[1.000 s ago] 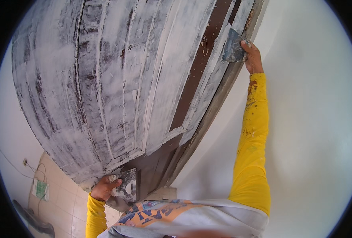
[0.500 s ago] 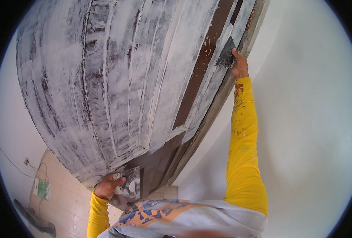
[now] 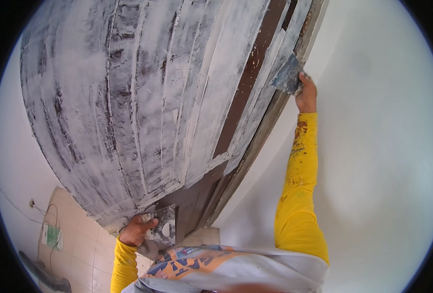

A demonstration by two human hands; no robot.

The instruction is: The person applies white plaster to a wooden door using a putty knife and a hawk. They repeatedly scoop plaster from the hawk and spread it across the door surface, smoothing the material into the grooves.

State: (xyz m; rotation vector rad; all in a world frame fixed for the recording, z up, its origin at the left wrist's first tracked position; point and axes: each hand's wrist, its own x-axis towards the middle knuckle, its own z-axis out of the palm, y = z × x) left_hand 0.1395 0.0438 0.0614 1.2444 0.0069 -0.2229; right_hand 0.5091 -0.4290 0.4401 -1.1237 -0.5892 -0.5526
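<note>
A tall brown panelled door [image 3: 148, 97], streaked with white filler, fills the upper left. My right hand [image 3: 307, 93], arm stretched far forward, grips a dark putty knife [image 3: 288, 75] with a wide flat blade. The blade lies at the door's right edge, over the frame; whether it touches cannot be told. Low on the left, my left hand [image 3: 136, 231] is closed round a flat plate smeared with filler [image 3: 161, 222], which has a pale half-round patch on it. The plate is held in front of the door's bare brown lower part [image 3: 197, 195].
A white wall [image 3: 372, 146] runs along the right, beside the rough door frame [image 3: 258, 146]. Lower left, a tiled floor [image 3: 80, 244] shows with a green and white packet [image 3: 52, 236], cables from a wall socket [image 3: 32, 202], and a dark curved object [image 3: 43, 273].
My right hand has drawn the putty knife down and to the right, toward the frame, and its blade has turned. My left hand and its plate have shifted slightly right.
</note>
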